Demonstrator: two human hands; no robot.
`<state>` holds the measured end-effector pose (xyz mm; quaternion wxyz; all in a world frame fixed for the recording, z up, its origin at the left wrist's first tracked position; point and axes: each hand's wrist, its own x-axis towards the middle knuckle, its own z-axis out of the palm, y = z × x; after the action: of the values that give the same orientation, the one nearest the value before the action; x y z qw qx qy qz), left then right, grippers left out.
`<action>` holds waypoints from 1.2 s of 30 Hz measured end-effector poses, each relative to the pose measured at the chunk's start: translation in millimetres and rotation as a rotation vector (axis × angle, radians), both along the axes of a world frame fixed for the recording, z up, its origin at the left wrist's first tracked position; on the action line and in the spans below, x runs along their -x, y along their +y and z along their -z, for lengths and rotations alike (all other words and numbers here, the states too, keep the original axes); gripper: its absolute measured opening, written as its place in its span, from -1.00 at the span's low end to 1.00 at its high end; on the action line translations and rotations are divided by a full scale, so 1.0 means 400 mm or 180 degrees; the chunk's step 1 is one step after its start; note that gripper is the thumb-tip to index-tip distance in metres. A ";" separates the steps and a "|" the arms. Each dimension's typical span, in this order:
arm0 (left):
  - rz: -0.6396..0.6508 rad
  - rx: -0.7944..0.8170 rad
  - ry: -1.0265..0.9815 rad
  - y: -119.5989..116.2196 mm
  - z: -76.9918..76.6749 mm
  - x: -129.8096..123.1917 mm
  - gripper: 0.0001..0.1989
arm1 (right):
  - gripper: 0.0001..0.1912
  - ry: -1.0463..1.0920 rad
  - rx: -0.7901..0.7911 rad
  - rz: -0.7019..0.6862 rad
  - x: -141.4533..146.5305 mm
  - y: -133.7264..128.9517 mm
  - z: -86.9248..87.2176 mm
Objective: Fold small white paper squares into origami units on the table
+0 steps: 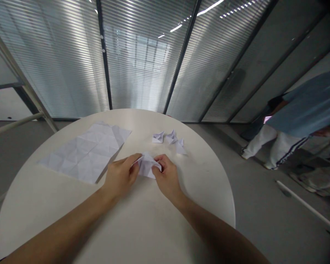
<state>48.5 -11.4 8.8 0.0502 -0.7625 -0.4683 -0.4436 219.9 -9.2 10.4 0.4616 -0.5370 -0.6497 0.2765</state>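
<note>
The one camera sat on the wearer's head. It looked forward and down at the round white table (143, 231). The left hand (122, 173) and the right hand (167, 178) were close, near the middle of the view. It saw wide, with blinds (139, 69) at the top and another person (305, 104) farther off on the right.

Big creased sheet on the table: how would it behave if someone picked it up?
The creased sheet looks like thin paper, so it's probably very light. Its many crossing folds suggest it would bend along them.
</note>
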 end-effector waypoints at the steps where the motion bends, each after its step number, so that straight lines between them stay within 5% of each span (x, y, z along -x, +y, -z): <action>1: -0.0015 0.0091 -0.0237 -0.003 -0.001 -0.003 -0.78 | -0.84 -0.0058 -0.0060 0.0055 0.001 -0.002 -0.002; 3: 0.0193 0.0133 -0.0439 -0.009 -0.001 -0.008 -0.79 | -0.80 -0.0065 -0.0141 0.0148 0.002 -0.005 -0.007; 7: 0.0881 -0.0386 0.0161 -0.017 0.010 -0.014 -0.72 | -0.70 0.0063 -0.0177 -0.0018 0.002 -0.003 -0.012; 11: 0.0597 -0.0520 0.0099 -0.024 0.015 -0.019 -0.69 | -0.64 0.0133 -0.0369 -0.0172 0.000 -0.002 -0.010; 17: 0.0144 0.0613 -0.1073 -0.028 -0.004 -0.018 -0.73 | -0.45 -0.0132 -0.0805 -0.0188 -0.011 -0.002 -0.001; 24: 0.1449 0.2213 -0.1653 -0.013 -0.039 -0.002 -0.54 | -0.52 -0.0316 -0.0754 0.0049 -0.026 0.016 0.007; 26: 0.1498 0.2557 -0.2010 -0.007 -0.036 -0.008 -0.51 | -0.48 -0.0415 -0.0903 -0.0087 -0.023 0.014 0.006; 31: 0.1009 0.2662 -0.2209 0.005 -0.022 -0.019 -0.45 | -0.37 -0.0462 -0.0984 -0.0577 -0.021 0.010 -0.005; 36: 0.0953 0.2502 -0.2245 0.011 -0.028 -0.008 -0.49 | -0.36 -0.0029 -0.0499 -0.1052 -0.037 0.010 -0.017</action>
<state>51.9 -7.0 19.8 -0.4622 -0.5872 -0.4736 -0.4662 234.8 -5.2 17.1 0.4474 -0.3866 -0.7507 0.2947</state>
